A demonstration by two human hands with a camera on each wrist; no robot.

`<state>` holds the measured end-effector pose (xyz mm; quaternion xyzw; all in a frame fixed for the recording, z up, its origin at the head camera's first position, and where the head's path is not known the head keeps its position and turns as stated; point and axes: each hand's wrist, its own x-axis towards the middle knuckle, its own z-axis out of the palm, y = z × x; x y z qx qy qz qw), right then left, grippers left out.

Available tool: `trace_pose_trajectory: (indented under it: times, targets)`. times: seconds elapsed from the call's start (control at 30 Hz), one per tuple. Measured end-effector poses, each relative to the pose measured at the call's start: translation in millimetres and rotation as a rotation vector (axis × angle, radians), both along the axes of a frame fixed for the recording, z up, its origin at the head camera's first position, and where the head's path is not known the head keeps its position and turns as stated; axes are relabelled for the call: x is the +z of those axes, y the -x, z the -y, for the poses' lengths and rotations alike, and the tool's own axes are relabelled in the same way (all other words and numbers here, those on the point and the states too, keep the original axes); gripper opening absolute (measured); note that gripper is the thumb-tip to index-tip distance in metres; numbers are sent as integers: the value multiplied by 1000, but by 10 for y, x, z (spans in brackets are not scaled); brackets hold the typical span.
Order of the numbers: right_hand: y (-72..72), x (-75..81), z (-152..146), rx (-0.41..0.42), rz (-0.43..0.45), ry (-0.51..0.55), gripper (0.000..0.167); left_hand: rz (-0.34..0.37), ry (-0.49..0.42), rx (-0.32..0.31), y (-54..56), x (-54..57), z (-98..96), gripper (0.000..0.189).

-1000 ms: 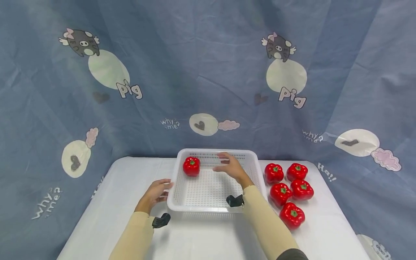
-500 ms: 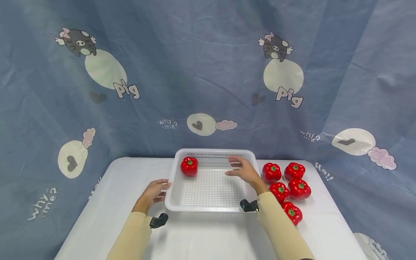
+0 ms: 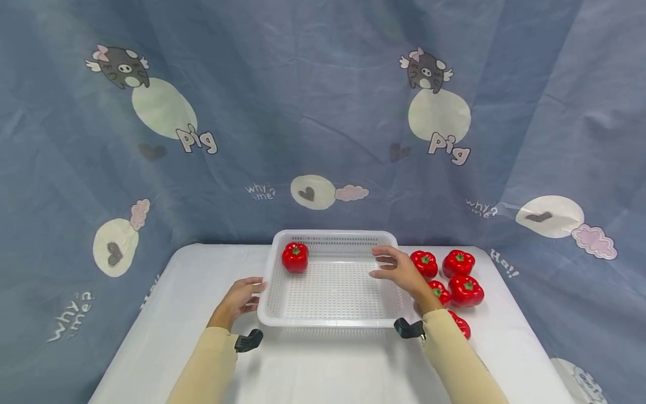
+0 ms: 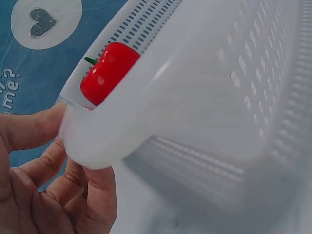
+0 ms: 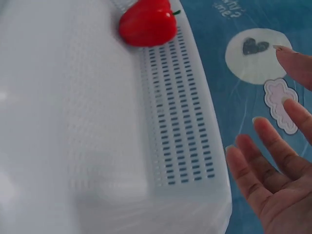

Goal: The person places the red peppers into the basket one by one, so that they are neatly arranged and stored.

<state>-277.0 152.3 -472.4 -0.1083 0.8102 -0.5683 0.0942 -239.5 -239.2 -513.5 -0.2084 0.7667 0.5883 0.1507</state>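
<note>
A white perforated plastic basket (image 3: pixel 328 324) stands on the table with one red bell pepper (image 3: pixel 295 258) in its back left corner. At the basket's left side, my left hand (image 3: pixel 239 300) holds the rim (image 4: pixel 105 146) between thumb and fingers, as the left wrist view shows. My right hand (image 3: pixel 401 272) hovers over the basket's right edge, fingers spread and nothing in them. Its forearm partly covers the red bell peppers on that side. From the right wrist, the hand (image 5: pixel 278 175) appears with palm showing and fingers apart.
Several red bell peppers (image 3: pixel 465 290) lie in a loose group to the right of the basket on the white tablecloth (image 3: pixel 323 370). A blue printed curtain (image 3: pixel 323 112) hangs behind the table and down both sides.
My right hand has moved rightward from over the basket's middle to its right edge, the forearm now overlapping the peppers there. The left hand and the pepper in the basket stay put.
</note>
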Motion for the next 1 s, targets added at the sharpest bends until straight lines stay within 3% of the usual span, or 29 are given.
trace_pose_trajectory:
  times: [0.43, 1.0]
  targets:
    - [-279, -90, -285, -110, 20, 54, 65, -3, 9, -5, -1, 14, -16, 45]
    - [-600, -161, -834, -247, -25, 47, 68, -13, 15, -13, 23, -6, -17, 45]
